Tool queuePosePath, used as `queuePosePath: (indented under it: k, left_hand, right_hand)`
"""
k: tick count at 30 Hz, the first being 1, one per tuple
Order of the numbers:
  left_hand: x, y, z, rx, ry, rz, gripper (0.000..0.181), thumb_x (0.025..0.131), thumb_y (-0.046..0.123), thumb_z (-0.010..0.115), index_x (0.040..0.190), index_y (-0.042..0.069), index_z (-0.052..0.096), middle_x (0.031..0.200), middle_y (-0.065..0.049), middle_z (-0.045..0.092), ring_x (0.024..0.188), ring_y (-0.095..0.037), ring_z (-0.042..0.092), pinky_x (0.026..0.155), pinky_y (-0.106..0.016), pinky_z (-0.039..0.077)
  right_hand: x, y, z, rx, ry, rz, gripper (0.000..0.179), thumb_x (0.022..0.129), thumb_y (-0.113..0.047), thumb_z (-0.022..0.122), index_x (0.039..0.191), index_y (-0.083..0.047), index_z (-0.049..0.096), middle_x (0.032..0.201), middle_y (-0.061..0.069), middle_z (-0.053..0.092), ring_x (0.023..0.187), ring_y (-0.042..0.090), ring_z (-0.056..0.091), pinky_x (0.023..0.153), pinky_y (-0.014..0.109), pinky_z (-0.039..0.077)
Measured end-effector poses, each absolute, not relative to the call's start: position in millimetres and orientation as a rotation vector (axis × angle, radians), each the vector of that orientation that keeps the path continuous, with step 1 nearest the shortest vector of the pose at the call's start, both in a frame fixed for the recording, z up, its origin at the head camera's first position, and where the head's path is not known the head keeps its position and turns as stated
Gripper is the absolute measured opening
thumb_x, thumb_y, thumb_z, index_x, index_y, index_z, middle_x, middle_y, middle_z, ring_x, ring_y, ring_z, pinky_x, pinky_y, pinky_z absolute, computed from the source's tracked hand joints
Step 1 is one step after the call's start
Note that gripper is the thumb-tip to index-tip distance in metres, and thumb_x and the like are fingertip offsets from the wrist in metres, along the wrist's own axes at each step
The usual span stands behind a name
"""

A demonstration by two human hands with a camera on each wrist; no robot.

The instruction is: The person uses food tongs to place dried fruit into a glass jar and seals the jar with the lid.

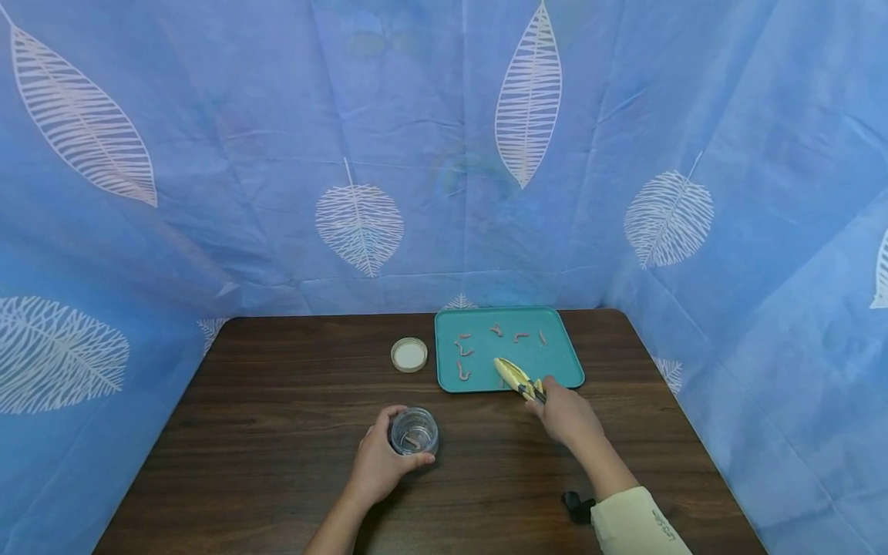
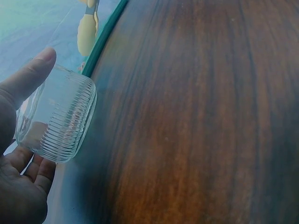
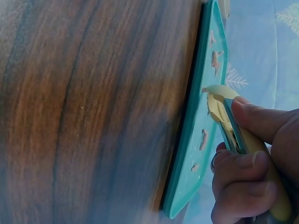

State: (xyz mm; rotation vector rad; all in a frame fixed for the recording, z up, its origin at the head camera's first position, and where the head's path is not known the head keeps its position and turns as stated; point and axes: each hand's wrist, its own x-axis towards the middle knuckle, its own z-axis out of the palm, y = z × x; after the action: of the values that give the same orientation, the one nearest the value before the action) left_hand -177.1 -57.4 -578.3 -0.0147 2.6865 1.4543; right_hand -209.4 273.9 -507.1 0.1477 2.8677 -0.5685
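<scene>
My left hand (image 1: pixel 380 460) grips a clear glass jar (image 1: pixel 415 431) from its left side, thumb and fingers around the wall. One pinkish worm-like piece (image 1: pixel 412 443) lies inside at the bottom. In the left wrist view the jar (image 2: pixel 65 116) shows ribbed sides. My right hand (image 1: pixel 567 412) holds yellow and grey tongs (image 1: pixel 516 378) over the front edge of a teal tray (image 1: pixel 512 379). Several pink worm-like pieces (image 1: pixel 463 372) are scattered across that tray. In the right wrist view the tongs' tips (image 3: pixel 219 93) overlap one piece at the tray's near rim.
A round lid (image 1: pixel 409 355) lies left of the tray, on the dark wooden table (image 1: pixel 291 401). Near my right sleeve (image 1: pixel 634 520) sits a small black object (image 1: pixel 576 507). Blue cloth (image 1: pixel 416 139) with white leaf prints hangs behind the table and along both sides.
</scene>
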Motion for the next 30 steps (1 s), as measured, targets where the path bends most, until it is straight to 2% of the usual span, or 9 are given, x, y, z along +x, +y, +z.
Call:
queuePosePath:
  k: [7, 18, 30]
  left_hand:
    - [-176, -56, -577, 0.006, 2.705, 1.457, 0.099, 0.068, 0.037, 0.105, 0.150, 0.017, 0.055, 0.134, -0.015, 0.070, 0.121, -0.037, 0.063, 0.096, -0.062, 0.052]
    - [-175, -56, -577, 0.013, 2.704, 1.457, 0.099, 0.067, 0.037, 0.105, 0.150, 0.017, 0.055, 0.133, -0.014, 0.070, 0.119, -0.035, 0.064, 0.095, -0.059, 0.053]
    - [-176, -56, -578, -0.007, 2.703, 1.452, 0.098, 0.068, 0.037, 0.105, 0.150, 0.018, 0.055, 0.134, -0.014, 0.070, 0.121, -0.037, 0.064, 0.096, -0.060, 0.053]
  right_hand:
    - [-210, 277, -507, 0.143, 2.890, -0.582, 0.051, 0.110, -0.037, 0.064, 0.141, 0.002, 0.052, 0.087, 0.013, 0.065, 0.067, 0.026, 0.057, 0.058, 0.038, 0.044]
    - [-205, 276, -502, 0.132, 2.887, -0.635, 0.048, 0.110, -0.040, 0.064, 0.135, 0.000, 0.053, 0.084, 0.010, 0.062, 0.067, 0.024, 0.054, 0.059, 0.036, 0.042]
    - [-185, 250, -488, 0.040, 2.938, -0.689, 0.042, 0.108, -0.039, 0.067, 0.128, -0.004, 0.056, 0.079, 0.006, 0.061, 0.062, 0.021, 0.051, 0.057, 0.033, 0.040]
